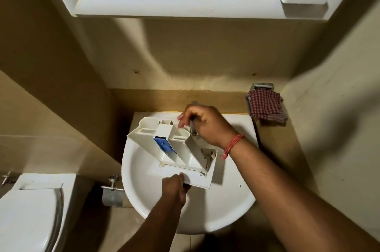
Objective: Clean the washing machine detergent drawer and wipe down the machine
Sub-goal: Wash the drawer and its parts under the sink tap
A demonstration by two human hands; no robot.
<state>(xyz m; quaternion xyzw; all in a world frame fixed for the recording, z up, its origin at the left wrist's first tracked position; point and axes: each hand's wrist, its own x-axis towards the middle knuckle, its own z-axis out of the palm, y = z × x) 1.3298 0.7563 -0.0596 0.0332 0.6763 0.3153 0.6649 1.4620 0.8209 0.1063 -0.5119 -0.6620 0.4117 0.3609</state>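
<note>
Drawer (181,149) white plastic; sink (144,200) glossy ceramic; rag (266,105) checked cloth.

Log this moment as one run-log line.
stage: drawer at sink | left hand: grips detergent drawer front panel | right hand: on faucet | drawer: over sink | water: none visible | checked cloth: hanging, unused

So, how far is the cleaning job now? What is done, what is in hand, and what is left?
Done: the detergent drawer is out of the machine and lies over the sink. In hand: the left hand grips its front panel, and the right hand is at the tap; no running water shows yet. Left: rinsing the drawer, including its blue insert, and wiping the machine, which is out of view. A checked cloth hangs nearby.
</note>
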